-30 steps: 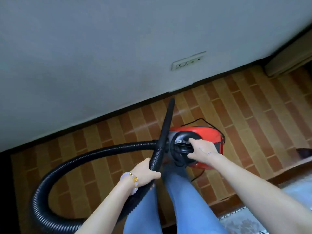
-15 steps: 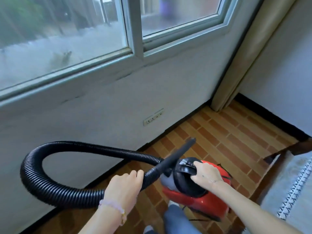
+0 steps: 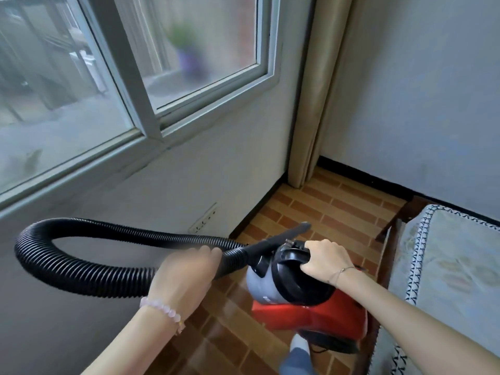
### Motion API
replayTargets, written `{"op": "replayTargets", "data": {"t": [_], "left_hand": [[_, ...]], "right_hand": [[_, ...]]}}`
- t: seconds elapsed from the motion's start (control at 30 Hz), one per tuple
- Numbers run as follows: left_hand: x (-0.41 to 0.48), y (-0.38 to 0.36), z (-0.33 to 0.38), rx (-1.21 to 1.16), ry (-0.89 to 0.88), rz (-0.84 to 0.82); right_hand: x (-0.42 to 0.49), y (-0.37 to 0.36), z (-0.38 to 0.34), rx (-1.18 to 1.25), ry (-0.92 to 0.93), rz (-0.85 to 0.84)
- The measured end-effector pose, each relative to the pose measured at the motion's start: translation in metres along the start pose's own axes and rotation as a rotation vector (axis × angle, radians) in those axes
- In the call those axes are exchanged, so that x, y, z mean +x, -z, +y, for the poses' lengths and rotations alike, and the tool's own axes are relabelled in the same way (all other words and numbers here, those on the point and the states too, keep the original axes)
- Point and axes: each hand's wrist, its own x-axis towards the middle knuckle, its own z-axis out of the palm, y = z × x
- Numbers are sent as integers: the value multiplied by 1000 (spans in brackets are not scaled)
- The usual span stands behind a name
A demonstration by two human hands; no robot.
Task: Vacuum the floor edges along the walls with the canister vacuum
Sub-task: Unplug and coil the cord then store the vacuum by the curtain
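Observation:
A red, grey and black canister vacuum [image 3: 303, 309] hangs above the brick-pattern floor [image 3: 324, 209], carried by its black top handle in my right hand [image 3: 326, 259]. My left hand [image 3: 184, 274] grips the ribbed black hose [image 3: 81, 274] near where it joins the crevice nozzle [image 3: 281, 236]. The hose loops out to the left in front of the wall. The nozzle points forward and right, its tip in the air above the floor, off the black skirting [image 3: 257, 209] under the window wall.
A window [image 3: 130, 77] fills the upper left, with a wall socket [image 3: 203, 223] below it. A beige curtain [image 3: 313, 104] hangs in the corner. A bed with a patterned cover [image 3: 446, 266] and dark wooden frame stands at the right. My foot [image 3: 297, 345] is under the vacuum.
The vacuum has been lifted off the floor and my view has swung up and right toward the corner. The nozzle left the wall edge and now points toward the corner.

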Motion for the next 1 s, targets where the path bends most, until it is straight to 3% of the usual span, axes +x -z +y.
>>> {"op": "replayTargets", "data": {"t": [0.37, 0.6, 0.8, 1.0], "left_hand": [[173, 8, 64, 12, -103, -90], [262, 17, 105, 21, -56, -103], [330, 13, 125, -31, -80, -228], [401, -10, 137, -28, -41, -230]], "right_hand": [[67, 27, 120, 51, -100, 10], [121, 36, 200, 37, -108, 44], [160, 52, 247, -8, -123, -12], [220, 55, 283, -24, -143, -42]]}}
